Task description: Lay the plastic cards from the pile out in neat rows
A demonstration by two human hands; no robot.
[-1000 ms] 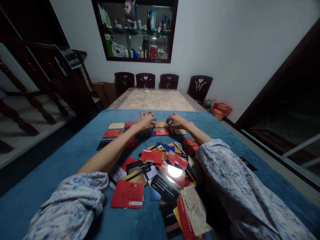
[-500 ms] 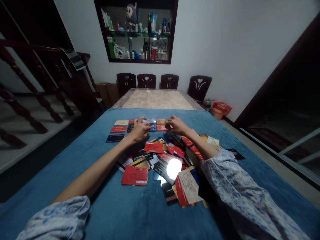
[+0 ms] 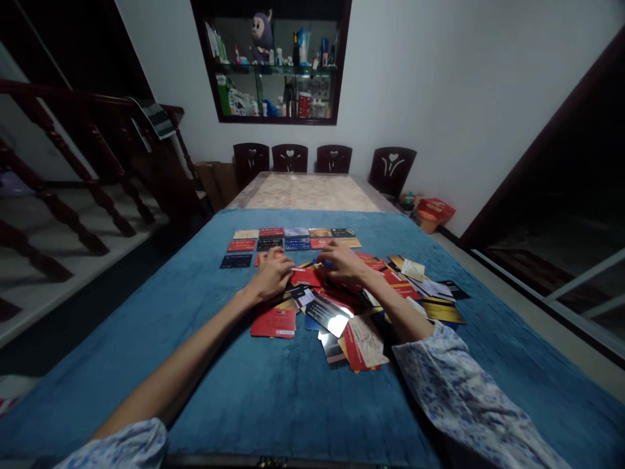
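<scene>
My left hand [image 3: 271, 273] rests at the left edge of a loose heap of cards, fingers bent and apart. Just beyond it, partly hidden, is a red card [image 3: 258, 260] in the front row. My right hand [image 3: 344, 263] reaches over the heap with fingers spread downward; its fingertips are partly hidden. Between the hands a red card [image 3: 305, 277] lies on top. Nearer to me are a black card [image 3: 325, 314], a red card stack [image 3: 274, 323] and a card with a beige handwritten slip [image 3: 367, 340]. Behind the hands, cards lie in neat rows, including a blue card [image 3: 297, 244].
A blue cloth [image 3: 205, 352] covers the near part of the table; its far end is a bare patterned tabletop [image 3: 312, 191]. More cards, one gold [image 3: 442, 311], spread to the right. Dark chairs [image 3: 392, 170] stand around the far end, and a wooden railing [image 3: 88, 163] runs at left.
Both hands have drawn back from the card rows toward the heap. A dark card and a yellowish card now show at the right end of the rows. The view has shifted slightly.
</scene>
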